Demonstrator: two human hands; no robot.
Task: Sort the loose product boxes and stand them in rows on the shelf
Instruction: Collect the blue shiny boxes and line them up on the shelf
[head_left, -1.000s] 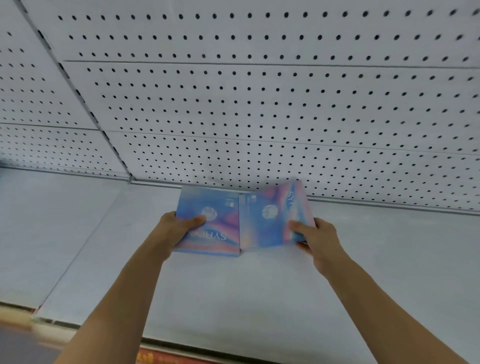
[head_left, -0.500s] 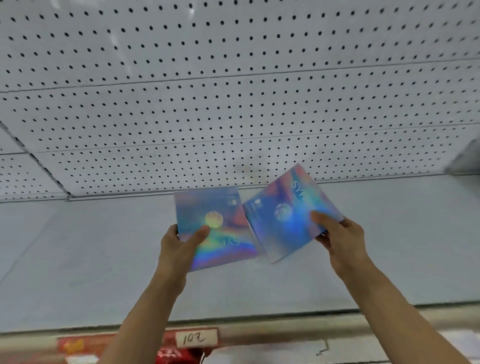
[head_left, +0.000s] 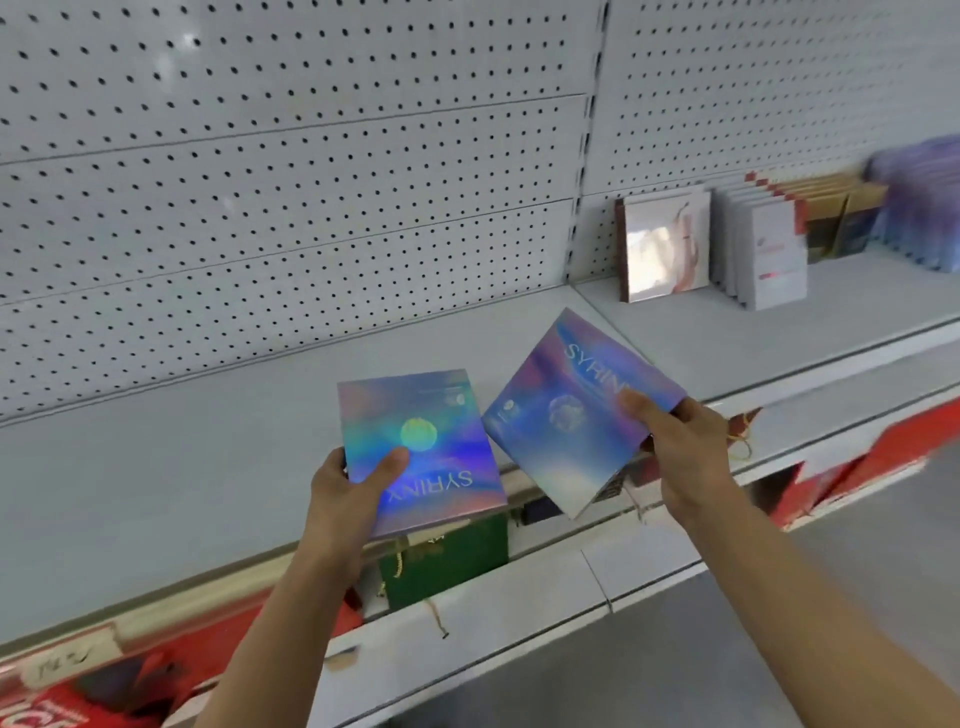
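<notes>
White pegboard backed the shelf (head_left: 208, 467) while the left hand (head_left: 345, 499) and right hand (head_left: 685, 452) each gripped a box (head_left: 421, 447) above its front edge, probably carrying both toward the standing rows (head_left: 753, 249) at the shelf's right end, where each needed turning upright.

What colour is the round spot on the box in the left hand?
Yellow-green, on the shimmery blue-purple box held by the left hand; head view.

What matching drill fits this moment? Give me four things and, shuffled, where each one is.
Things:
1. box with the yellow-green disc
2. box with the pale bluish disc
3. white boxes
4. green bag

Places:
A. standing in a row on the shelf, far right
B. below the shelf edge
C. in the right hand
D. in the left hand

Pairs: 1-D, 2-C, 3-A, 4-B
</notes>
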